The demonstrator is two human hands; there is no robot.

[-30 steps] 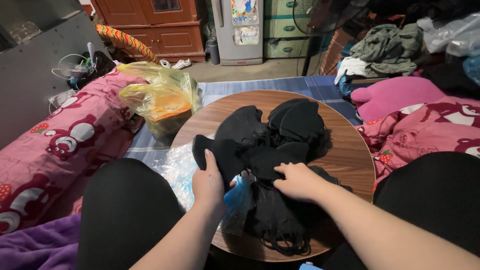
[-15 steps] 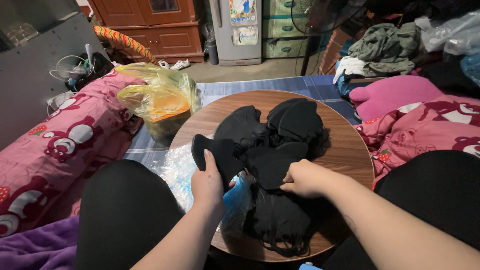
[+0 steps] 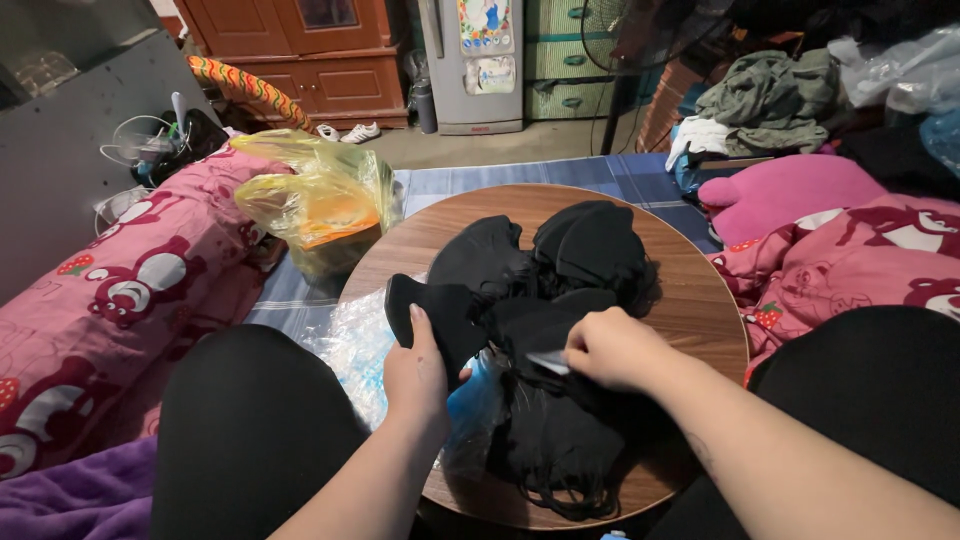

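the left hand [image 3: 418,372] pinches a black face mask [image 3: 440,312] at the round table's [image 3: 700,300] near-left edge, lifting it clear of the heap. the right hand [image 3: 610,347], fingers curled shut, grips another mask's [image 3: 540,330] edge (over the black pile [image 3: 560,260]), steadying it.

I am wearing the only camera on my head, and it is looking steeply down and forward over my lap, close enough that my forearms are entering from the bottom edge. It is facing the round wooden table [image 3: 690,300] just in front of my knees, with the table's near edge falling almost at the bottom of the view. My left hand [image 3: 415,375] and right hand [image 3: 610,348] are sitting near the middle. Beyond the table's far edge the view is reaching across the floor to a wooden cabinet [image 3: 300,45] at the top.
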